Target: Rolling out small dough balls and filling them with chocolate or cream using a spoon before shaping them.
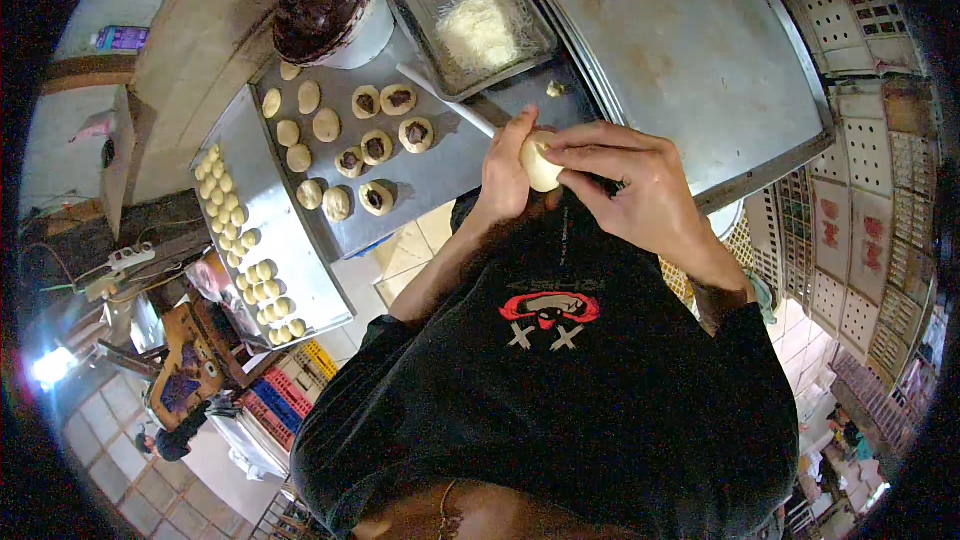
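In front of my chest I hold a pale, smooth dough ball (540, 164) between both hands. The fingers of my left hand (506, 172) wrap round its left side, with the thumb pointing up along it. My right hand (632, 178) pinches its right side with thumb and fingertips. Past my left hand, a dark metal tray (330, 155) carries flattened dough rounds (326, 125), some plain. Others bear a dab of dark brown filling (377, 147). A white stick (448, 100) lies slanted on this tray, its near end close to my left hand.
At the back stands a white bucket (366, 38) of dark brown paste. Beside it, a rectangular pan (420, 10) holds pale shreds. Another tray (310, 275) at left bears many small dough balls. A large metal sheet (690, 60) lies at right, near stacked plastic crates (855, 230).
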`<state>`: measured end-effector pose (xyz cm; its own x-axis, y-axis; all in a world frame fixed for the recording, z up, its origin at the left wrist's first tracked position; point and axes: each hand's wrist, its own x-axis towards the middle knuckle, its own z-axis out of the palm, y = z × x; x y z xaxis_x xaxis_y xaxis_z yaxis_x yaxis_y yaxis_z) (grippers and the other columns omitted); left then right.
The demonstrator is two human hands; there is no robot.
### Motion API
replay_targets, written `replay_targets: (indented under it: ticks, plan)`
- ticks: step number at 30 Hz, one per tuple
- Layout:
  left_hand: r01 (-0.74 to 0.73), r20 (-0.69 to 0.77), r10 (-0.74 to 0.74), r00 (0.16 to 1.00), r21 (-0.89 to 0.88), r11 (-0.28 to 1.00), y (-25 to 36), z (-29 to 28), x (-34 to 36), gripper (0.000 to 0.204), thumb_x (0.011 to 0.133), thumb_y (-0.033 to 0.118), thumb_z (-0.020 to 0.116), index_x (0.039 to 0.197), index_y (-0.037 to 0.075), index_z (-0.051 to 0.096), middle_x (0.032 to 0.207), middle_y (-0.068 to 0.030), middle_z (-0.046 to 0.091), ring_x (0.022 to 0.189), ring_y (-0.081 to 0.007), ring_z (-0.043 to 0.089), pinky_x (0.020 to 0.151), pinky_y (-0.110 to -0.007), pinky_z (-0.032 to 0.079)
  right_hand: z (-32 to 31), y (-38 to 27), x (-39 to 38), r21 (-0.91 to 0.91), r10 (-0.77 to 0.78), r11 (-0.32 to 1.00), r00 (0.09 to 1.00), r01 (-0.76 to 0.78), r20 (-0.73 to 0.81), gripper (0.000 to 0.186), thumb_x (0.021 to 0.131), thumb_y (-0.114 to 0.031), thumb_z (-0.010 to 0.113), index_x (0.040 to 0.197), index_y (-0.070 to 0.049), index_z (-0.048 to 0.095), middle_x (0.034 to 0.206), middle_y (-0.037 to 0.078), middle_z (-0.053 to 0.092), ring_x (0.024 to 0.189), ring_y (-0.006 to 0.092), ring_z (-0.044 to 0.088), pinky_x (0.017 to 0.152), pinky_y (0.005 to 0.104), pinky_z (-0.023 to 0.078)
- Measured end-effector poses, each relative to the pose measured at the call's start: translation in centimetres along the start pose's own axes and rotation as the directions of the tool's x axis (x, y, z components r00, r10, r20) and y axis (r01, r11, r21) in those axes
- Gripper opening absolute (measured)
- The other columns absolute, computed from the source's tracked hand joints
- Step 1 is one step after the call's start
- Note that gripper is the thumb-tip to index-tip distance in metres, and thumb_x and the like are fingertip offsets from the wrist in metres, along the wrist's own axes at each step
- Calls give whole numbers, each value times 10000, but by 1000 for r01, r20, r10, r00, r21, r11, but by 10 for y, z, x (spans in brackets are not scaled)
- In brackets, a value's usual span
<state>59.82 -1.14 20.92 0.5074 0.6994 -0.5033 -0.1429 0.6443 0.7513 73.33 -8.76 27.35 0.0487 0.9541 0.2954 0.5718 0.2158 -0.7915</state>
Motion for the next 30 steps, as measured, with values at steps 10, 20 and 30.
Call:
replay_targets:
  ticks: [10,20,30]
  plan:
    - [-175,37,172,984,132,976,5,0,-1,452,954,403,498,777,8,628,641,-59,607,499,-116,552,404,-249,388,4,1,2,-63,-63,996,990,56,-124,192,717,29,750,901,-18,720,881,96,707,791,222,697,685,301,562]
    - [79,295,-175,939,310,947,10,13,14,535,983,478,381,1012,-10,598,759,-132,657,521,-182,614,346,-268,428,-19,35,-23,373,447,809,887,-454,111,155,769,121,653,888,40,709,856,126,690,678,159,646,622,253,516]
    - [233,505,-513,694,517,824,-31,46,26,711,960,654,233,1239,59,505,844,-98,630,534,-104,557,393,-207,393,6,48,-89,683,761,598,566,-419,-319,393,831,-167,743,1149,15,601,989,87,654,879,182,610,748,305,516]
